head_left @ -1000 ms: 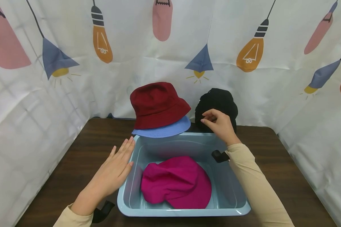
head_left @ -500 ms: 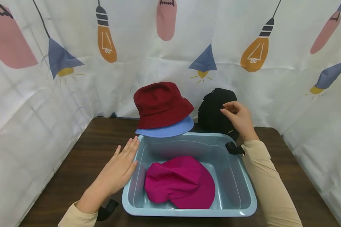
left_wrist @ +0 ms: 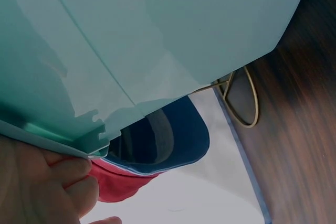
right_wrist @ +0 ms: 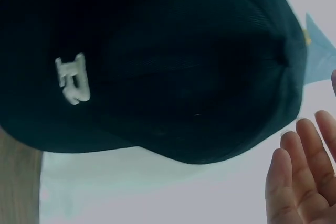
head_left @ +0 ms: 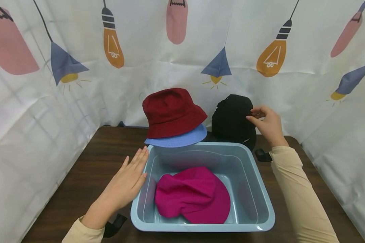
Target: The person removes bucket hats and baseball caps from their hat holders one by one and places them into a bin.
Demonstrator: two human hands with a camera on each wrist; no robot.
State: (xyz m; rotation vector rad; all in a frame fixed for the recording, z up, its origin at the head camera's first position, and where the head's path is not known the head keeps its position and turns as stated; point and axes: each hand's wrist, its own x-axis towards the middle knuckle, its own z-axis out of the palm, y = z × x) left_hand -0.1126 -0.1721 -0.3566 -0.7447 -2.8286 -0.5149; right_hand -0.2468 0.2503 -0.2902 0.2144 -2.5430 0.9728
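Note:
My left hand [head_left: 121,184] lies with straight fingers along the left rim of a light blue plastic tub [head_left: 202,227]. A crumpled magenta cap [head_left: 191,195] sits inside the tub. Behind the tub's right rear corner is a black cap [head_left: 232,118], bearing a white embroidered mark [right_wrist: 74,80] in the right wrist view. My right hand [head_left: 270,125] is at the cap's right side, its fingers slightly bent and gripping nothing. In the right wrist view, its fingertips are close to the crown. A dark red bucket hat [head_left: 173,113] rests over a blue brim [head_left: 179,137] behind the tub.
The tub stands on a dark wooden table [head_left: 109,145]. White printed cloth [head_left: 182,71] surrounds the table at the back and both sides. In the left wrist view, a bent gold-coloured wire piece [left_wrist: 254,100] shows beside the tub wall.
My right hand has moved right, from in front of the black cap to its right side. The left hand stays at the tub's rim, and the hats stay in place.

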